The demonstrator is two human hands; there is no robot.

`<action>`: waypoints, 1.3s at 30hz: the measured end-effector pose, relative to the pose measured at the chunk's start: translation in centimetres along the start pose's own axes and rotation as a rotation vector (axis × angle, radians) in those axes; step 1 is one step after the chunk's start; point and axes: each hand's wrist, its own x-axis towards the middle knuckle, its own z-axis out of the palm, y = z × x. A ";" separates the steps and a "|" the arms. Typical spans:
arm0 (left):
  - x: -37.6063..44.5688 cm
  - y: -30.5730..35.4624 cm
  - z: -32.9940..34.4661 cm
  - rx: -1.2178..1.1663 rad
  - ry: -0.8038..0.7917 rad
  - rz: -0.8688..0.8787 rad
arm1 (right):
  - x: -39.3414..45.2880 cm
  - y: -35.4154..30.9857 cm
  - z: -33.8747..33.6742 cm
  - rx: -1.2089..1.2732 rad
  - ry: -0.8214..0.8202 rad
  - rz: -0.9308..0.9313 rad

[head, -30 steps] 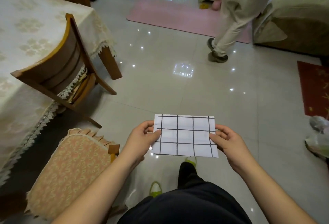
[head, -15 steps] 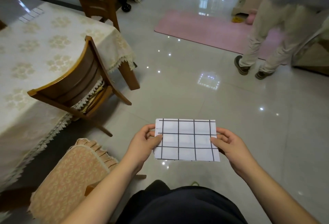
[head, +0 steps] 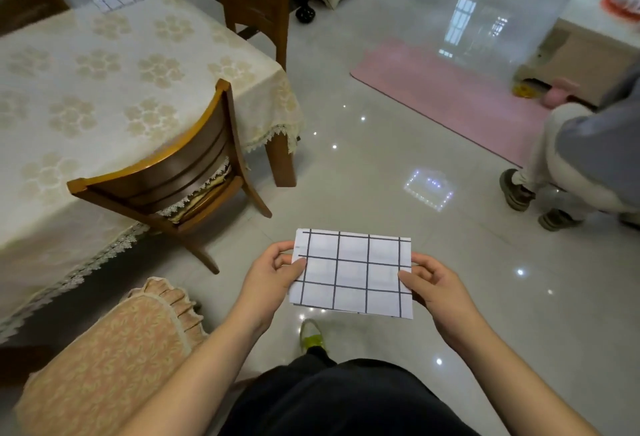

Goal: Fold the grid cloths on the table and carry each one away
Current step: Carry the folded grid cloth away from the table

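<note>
text: none legible | grid cloth point(head: 353, 273): black lines only, faint mark at left edge too small to be read | table point(head: 104, 65): floral pattern, no lettering seen

The shiny floor point(head: 363, 165) ahead is open. On the left stand a wooden chair point(head: 173, 179) and the table point(head: 114, 82). On the right another person's legs point(head: 554, 176) block the way, maybe crouching.

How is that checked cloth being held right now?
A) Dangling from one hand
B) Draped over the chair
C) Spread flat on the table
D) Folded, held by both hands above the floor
D: the folded grid cloth is pinched at its sides by the left hand and right hand, with the tiled floor beneath.
</note>
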 end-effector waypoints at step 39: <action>36.3 23.1 9.0 -0.135 0.263 0.012 | 42.4 -26.0 -2.3 -0.100 -0.208 -0.026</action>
